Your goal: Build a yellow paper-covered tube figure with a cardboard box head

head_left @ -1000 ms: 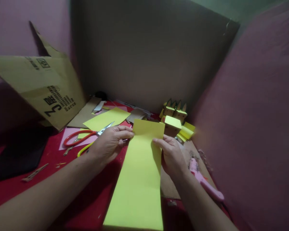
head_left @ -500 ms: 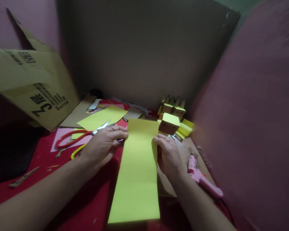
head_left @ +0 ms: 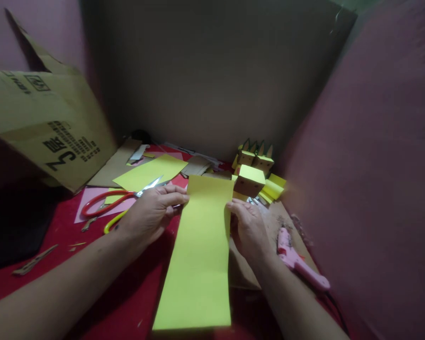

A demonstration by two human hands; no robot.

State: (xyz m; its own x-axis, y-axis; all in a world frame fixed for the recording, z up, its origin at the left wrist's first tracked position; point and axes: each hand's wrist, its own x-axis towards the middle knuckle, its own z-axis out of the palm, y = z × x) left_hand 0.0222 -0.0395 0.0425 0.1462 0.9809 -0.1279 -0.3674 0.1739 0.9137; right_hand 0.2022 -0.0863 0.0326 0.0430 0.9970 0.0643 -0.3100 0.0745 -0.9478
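A long strip of yellow paper [head_left: 196,255] hangs between my two hands, its near end reaching toward me. My left hand [head_left: 154,212] pinches its left edge close to the far end, the thumb and fingers closed. On the opposite edge, my right hand [head_left: 250,226] pinches the paper at about the same height. Scissors with one red and one yellow handle [head_left: 108,200] lie beyond my left wrist, partly hidden by that hand. Just past the right hand stands a small box with a yellow top [head_left: 250,175].
A pink glue gun [head_left: 301,267] lies at the right on a cardboard piece. Small boxes with pointed tops [head_left: 257,158] stand at the back. A large carton [head_left: 49,123] leans at the left. Another yellow sheet [head_left: 150,172] and paper scraps lie on the red table [head_left: 116,278].
The near end of the yellow strip has swung slightly to the left. Both hands keep their pinch on it in nearly the same place.
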